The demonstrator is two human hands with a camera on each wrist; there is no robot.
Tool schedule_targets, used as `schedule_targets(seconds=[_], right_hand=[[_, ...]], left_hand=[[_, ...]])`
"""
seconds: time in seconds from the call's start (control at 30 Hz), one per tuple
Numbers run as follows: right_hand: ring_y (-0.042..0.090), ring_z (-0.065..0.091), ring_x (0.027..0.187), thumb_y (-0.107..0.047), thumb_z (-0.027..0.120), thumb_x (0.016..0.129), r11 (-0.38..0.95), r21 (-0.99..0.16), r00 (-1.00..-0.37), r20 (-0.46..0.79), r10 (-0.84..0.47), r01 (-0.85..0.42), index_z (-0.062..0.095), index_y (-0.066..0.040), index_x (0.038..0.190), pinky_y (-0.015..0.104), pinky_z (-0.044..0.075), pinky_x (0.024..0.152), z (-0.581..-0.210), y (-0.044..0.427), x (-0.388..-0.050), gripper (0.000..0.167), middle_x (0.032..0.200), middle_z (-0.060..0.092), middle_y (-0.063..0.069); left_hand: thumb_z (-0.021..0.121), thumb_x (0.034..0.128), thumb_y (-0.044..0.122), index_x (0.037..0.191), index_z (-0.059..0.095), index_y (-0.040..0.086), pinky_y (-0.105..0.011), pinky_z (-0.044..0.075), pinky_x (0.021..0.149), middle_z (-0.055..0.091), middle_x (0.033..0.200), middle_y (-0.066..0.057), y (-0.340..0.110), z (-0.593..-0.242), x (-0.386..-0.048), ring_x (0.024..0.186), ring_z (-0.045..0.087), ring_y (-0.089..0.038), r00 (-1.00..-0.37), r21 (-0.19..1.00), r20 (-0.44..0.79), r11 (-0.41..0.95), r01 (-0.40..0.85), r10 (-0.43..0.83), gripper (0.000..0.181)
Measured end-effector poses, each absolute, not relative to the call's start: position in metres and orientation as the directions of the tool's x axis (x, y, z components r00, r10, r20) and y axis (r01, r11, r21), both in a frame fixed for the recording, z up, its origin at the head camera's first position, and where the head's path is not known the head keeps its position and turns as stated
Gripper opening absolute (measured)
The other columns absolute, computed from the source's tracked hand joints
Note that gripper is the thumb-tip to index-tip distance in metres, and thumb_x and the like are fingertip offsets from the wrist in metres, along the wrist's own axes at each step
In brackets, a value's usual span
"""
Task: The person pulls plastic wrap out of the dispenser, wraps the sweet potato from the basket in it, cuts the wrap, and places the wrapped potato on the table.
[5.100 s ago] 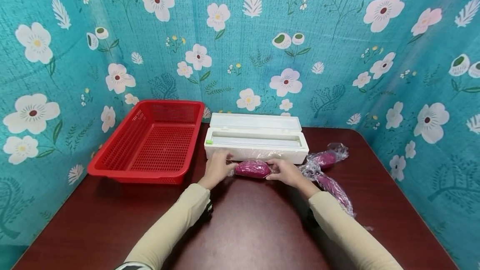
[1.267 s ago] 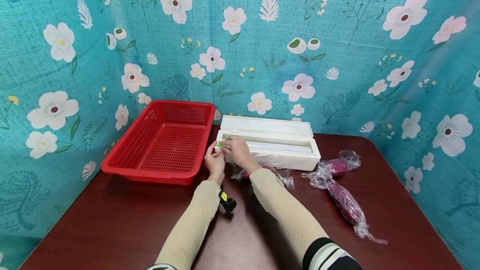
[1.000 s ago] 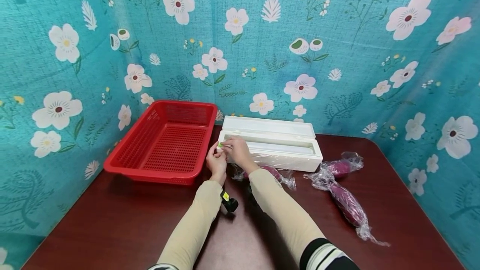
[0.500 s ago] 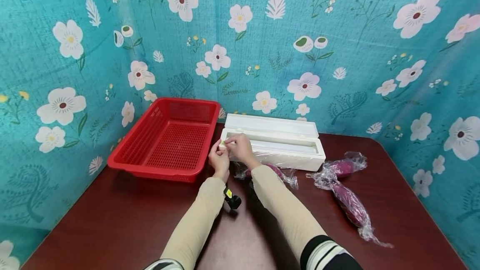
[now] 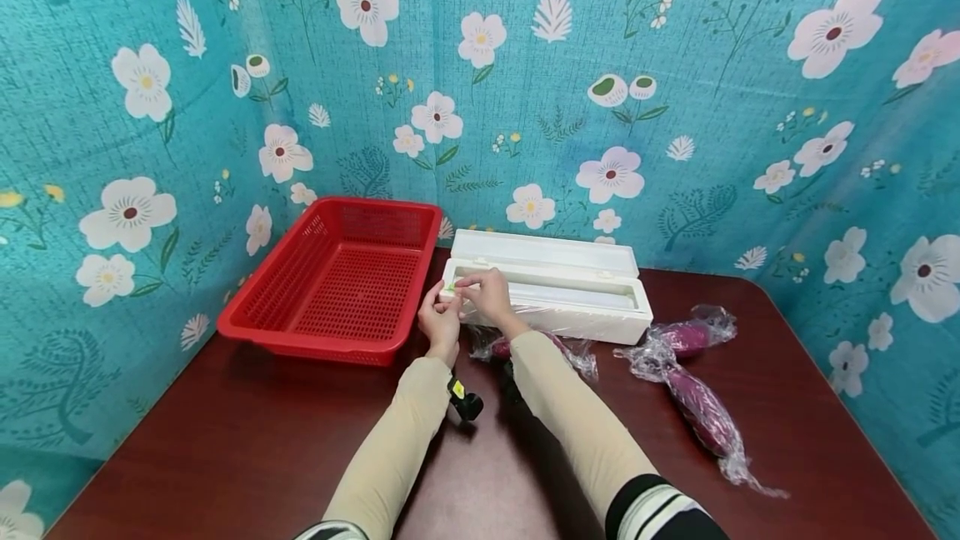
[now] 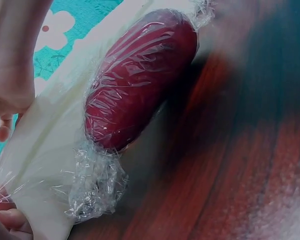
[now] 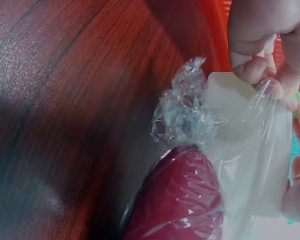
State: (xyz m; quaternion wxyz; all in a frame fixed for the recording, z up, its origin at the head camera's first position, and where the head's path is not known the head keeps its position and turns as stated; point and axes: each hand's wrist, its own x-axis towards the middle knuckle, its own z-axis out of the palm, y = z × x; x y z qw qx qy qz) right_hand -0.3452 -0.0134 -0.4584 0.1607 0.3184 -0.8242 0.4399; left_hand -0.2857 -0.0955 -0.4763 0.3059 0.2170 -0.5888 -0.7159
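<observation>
A white cling film box (image 5: 573, 319) with a raised lid stands at the back of the table, a roll of film (image 5: 562, 294) inside. At its left end my left hand (image 5: 440, 325) pinches the edge of the clear cling film (image 7: 270, 125), which is drawn over the box's front. My right hand (image 5: 489, 298) pinches the small green cutter slider (image 7: 297, 102) at the same corner. Below the hands lies an oblong purple-red item (image 6: 145, 75), wrapped in film with a crumpled end (image 6: 97, 185); the right forearm partly hides it in the head view.
To the left stands a red plastic basket (image 5: 330, 348) with nothing visible inside. Two more film-wrapped purple-red items (image 5: 705, 411) lie on the dark red table (image 5: 247, 440) to the right of the box. A flowered curtain (image 5: 540, 107) hangs behind.
Some five seconds ago both hands held the wrapped item's ends before the box; since then they moved to the box's left corner. Over the last second, they stay there with little visible movement.
</observation>
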Motion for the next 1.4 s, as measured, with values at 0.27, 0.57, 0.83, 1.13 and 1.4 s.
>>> schedule_targets(seconds=[0.27,0.57,0.83,1.13,1.4], right_hand=[[0.022,0.054,0.086,-0.01,0.068,0.078,0.61,-0.55,-0.815,0.47,-0.338,-0.57,0.073,-0.008,0.084,0.039,0.037,0.071,-0.441,-0.017,-0.324,0.008,0.085,0.067,0.002],[0.019,0.047,0.076,-0.008,0.069,0.076,0.673,-0.484,-0.817,0.46,-0.348,-0.56,0.073,-0.007,0.083,0.036,0.036,0.07,-0.44,-0.014,-0.32,0.008,0.082,0.067,0.001],[0.02,0.048,0.074,-0.007,0.07,0.075,0.66,-0.481,-0.801,0.49,-0.343,-0.577,0.072,-0.007,0.081,0.035,0.038,0.07,-0.445,0.002,-0.325,0.007,0.081,0.067,0.001],[0.024,0.054,0.078,-0.005,0.07,0.074,0.565,-0.518,-0.758,0.537,-0.37,-0.642,0.071,-0.003,0.081,0.036,0.041,0.075,-0.45,0.023,-0.332,0.008,0.081,0.067,0.007],[0.022,0.058,0.077,-0.005,0.069,0.076,0.476,-0.638,-0.796,0.501,-0.341,-0.605,0.07,0.0,0.083,0.032,0.046,0.065,-0.451,0.031,-0.328,0.008,0.083,0.066,0.009]], left_hand=[[0.067,0.0723,-0.008,0.111,0.063,0.005,-0.016,0.04,0.042,0.048,0.052,0.002,-0.095,-0.478,-0.285,0.039,0.047,-0.005,-0.719,0.974,0.05,-0.125,0.189,-0.693,0.041],[0.068,0.0723,-0.008,0.11,0.063,0.005,-0.015,0.04,0.042,0.048,0.052,0.002,-0.094,-0.479,-0.285,0.039,0.046,-0.004,-0.71,0.975,0.065,-0.106,0.194,-0.701,0.04],[0.067,0.0723,-0.008,0.11,0.063,0.005,-0.015,0.038,0.041,0.046,0.052,0.003,-0.095,-0.48,-0.286,0.039,0.045,-0.003,-0.702,0.977,0.045,-0.114,0.178,-0.71,0.04],[0.066,0.0737,-0.006,0.11,0.063,0.007,-0.016,0.038,0.043,0.047,0.053,0.003,-0.099,-0.476,-0.285,0.04,0.046,-0.005,-0.71,0.986,0.061,-0.069,0.153,-0.702,0.038],[0.053,0.0798,-0.003,0.115,0.06,0.004,-0.017,0.035,0.045,0.044,0.06,0.001,-0.095,-0.472,-0.284,0.045,0.041,-0.005,-0.815,0.992,0.06,-0.055,0.112,-0.576,0.036]])
